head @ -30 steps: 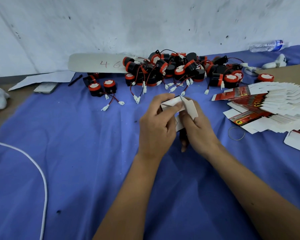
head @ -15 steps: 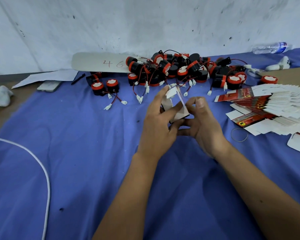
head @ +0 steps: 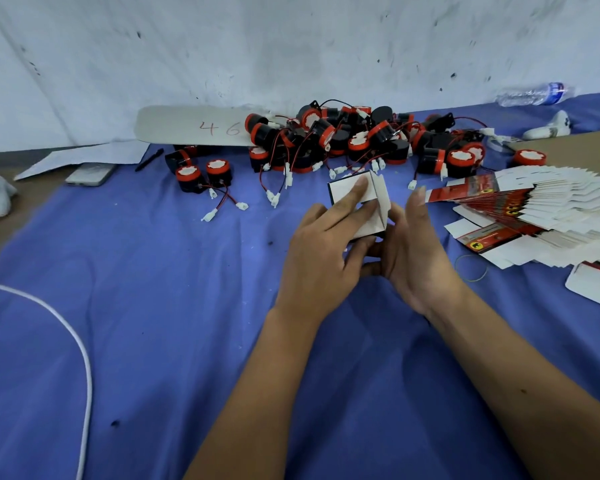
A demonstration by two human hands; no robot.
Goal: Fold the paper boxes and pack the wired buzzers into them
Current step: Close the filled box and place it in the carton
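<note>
A small white paper box, partly folded with a flap standing up, is held above the blue cloth at centre. My left hand grips it, fingers laid across its white face and thumb underneath. My right hand supports the box from the right and below, its fingers fairly straight and pointing up. A heap of black-and-red wired buzzers lies behind the box by the wall, with two more buzzers apart on the left. A fanned stack of flat red-and-white box blanks lies at the right.
A blue cloth covers the table. A white cable curves at the left. A phone, a pen and a white card marked 46 lie at the back left. A plastic bottle lies back right; a rubber band lies near the blanks.
The box has been turned and raised a little, its white face now toward me. My left fingers now lie across that face, and my right fingers have straightened beside the box.
</note>
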